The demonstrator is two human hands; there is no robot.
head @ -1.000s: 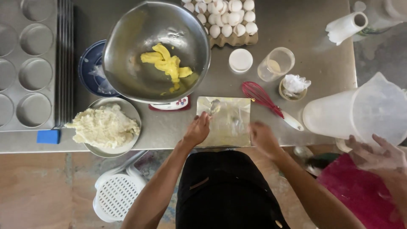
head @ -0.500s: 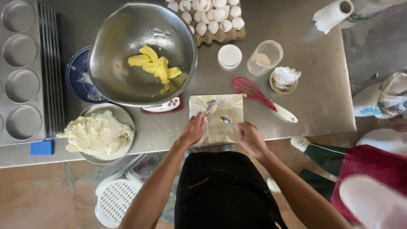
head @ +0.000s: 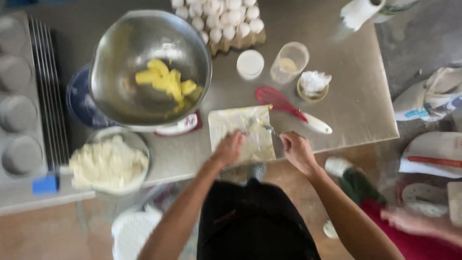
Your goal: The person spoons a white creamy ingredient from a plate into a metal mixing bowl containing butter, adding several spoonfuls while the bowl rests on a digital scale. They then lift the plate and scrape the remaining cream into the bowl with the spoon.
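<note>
A greasy, pale paper wrapper (head: 238, 126) lies flat on the steel table (head: 356, 110) near its front edge. My left hand (head: 230, 148) rests on the wrapper's near edge with curled fingers, pinning it down. My right hand (head: 296, 150) is at the wrapper's right edge and grips a small metal utensil (head: 266, 127) whose tip touches the paper. Beyond them to the left, a large steel bowl (head: 120, 91) holding yellow butter pieces (head: 166, 79) sits on a scale.
A red whisk (head: 284, 103), a clear cup (head: 289, 62), a white lid (head: 250, 63), a small bowl of crumpled paper (head: 313, 84) and an egg tray (head: 226, 19) lie behind. A bowl of white dough (head: 108, 164), a muffin tin (head: 19, 96) and a blue block (head: 45, 184) are left. Another person's hand (head: 414, 222) is lower right.
My right hand has moved onto the wrapper's right edge with the utensil. The person at the right, who held a white jug, has drawn back. The view has shifted slightly.
</note>
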